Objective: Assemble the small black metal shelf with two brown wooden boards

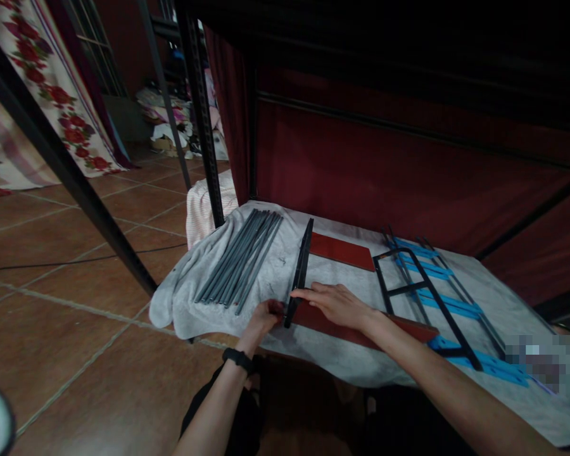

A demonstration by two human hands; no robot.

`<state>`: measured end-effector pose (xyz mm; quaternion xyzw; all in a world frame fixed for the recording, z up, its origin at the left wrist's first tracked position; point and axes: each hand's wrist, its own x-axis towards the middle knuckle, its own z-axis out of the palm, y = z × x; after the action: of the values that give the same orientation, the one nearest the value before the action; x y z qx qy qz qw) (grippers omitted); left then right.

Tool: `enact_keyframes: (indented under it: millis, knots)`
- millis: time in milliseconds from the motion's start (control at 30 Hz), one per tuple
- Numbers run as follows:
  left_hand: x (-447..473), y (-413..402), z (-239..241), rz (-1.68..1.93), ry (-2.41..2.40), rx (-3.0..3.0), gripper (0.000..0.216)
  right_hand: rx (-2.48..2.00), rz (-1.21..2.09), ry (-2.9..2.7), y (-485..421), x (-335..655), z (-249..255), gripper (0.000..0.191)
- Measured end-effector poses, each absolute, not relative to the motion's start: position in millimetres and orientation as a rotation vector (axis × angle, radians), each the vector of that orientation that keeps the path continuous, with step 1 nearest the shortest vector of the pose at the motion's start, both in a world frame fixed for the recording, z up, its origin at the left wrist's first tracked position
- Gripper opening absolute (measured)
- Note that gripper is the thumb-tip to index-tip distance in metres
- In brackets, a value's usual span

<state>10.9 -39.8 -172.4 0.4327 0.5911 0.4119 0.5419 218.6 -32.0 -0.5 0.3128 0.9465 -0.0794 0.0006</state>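
Note:
A black flat bar or panel point(300, 272) stands on edge on a grey blanket, against the ends of two red boards point(342, 252). My left hand point(267, 315) is at the near end of the black bar, its fingers curled in. What they hold, if anything, is too dark and small to make out. Across the near part of the bar lies my right hand point(337, 305), fingers stretched out, fingertips touching its top edge. Below this hand is the nearer red board point(327, 326). Left of the bar, several grey metal rods point(242, 259) lie side by side.
A black metal frame point(427, 282) leans at the boards' right ends, beside blue slotted strips point(451, 304) and dark rods. The grey blanket point(361, 364) covers a low bunk-like surface. Black posts point(202, 114) rise at the left; a dark structure hangs overhead.

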Motion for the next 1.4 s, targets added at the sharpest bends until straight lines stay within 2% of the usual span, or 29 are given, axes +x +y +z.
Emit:
enact_keyframes:
  millis: [100,300,467,667,800,1000,1100,1267,1400]
  knots:
    - [13.0,-41.8,-172.7,0.925,1.451,1.036,0.003,0.968,-0.235,2.966,-32.0,218.0,-1.3,0.056]
    - [10.9,-41.6,-166.7,0.942,1.445,1.081,0.021,1.002,-0.282,2.947,-32.4,217.5,2.1,0.054]
    - [11.2,-42.2,-167.3,0.910,1.484,1.080,0.006,0.965,-0.271,2.964,-32.1,217.2,-1.8,0.055]
    - [12.0,-40.3,-167.2,0.940,1.456,1.132,0.017,0.984,-0.281,2.970,-31.9,216.9,-2.1,0.053]
    - [13.2,-43.5,-168.6,0.917,1.497,1.141,0.005,0.966,-0.265,2.964,-31.9,216.0,-2.0,0.054]
    - [12.4,-44.4,-162.0,0.959,1.474,1.186,0.013,0.945,-0.263,2.960,-32.0,216.6,-5.8,0.057]
    - [7.5,-41.2,-147.7,1.097,1.503,1.178,0.003,0.957,-0.338,2.976,-32.6,216.0,-8.6,0.057]
    - [16.4,-46.6,-116.9,1.456,1.236,1.074,0.035,1.164,-0.411,2.945,-36.7,213.5,-16.0,0.064]
    - [28.8,-51.9,-105.6,1.467,1.118,1.049,0.034,1.433,-0.394,2.855,-42.1,211.8,-20.3,0.053]
